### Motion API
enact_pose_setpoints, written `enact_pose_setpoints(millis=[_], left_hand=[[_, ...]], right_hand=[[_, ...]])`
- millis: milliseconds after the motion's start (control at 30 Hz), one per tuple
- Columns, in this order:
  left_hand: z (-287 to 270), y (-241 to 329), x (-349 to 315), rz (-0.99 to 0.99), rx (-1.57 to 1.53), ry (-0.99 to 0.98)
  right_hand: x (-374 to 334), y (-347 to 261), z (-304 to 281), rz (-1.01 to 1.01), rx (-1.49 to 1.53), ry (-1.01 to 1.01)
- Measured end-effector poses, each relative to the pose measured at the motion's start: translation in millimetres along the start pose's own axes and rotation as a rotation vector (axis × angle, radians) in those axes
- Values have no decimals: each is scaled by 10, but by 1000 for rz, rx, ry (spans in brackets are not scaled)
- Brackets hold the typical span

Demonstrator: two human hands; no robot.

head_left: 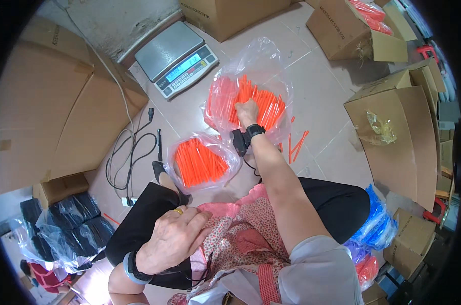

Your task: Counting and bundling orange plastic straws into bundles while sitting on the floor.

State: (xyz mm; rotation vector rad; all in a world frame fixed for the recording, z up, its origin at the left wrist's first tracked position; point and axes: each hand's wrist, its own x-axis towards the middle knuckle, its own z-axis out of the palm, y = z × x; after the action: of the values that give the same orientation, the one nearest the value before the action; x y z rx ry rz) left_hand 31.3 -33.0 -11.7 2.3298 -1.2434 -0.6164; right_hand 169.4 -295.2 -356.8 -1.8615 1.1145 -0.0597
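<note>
My right hand reaches into a large clear plastic bag full of thin orange plastic sticks. Its fingers are curled closed among the sticks; how many they grip is hidden. Closer to me stands a smaller clear bag, packed with more orange sticks lying side by side. Over my lap rests my left hand, palm down, its fingers loosely stretched and nothing seen in them. A few loose sticks lie on the floor right of the bags.
A digital scale with a lit display sits beyond the bags, by the wall. Large cartons stand at left and right. Cables coil on the tiles. Black wrapped packs lie lower left, blue bags lower right.
</note>
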Motion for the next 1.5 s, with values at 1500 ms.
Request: enact_pose_setpoints(millis=[1500], left_hand=[[37,-20,16,-40,14,-76]], right_hand=[[-333,-364,168,53,-138,111]])
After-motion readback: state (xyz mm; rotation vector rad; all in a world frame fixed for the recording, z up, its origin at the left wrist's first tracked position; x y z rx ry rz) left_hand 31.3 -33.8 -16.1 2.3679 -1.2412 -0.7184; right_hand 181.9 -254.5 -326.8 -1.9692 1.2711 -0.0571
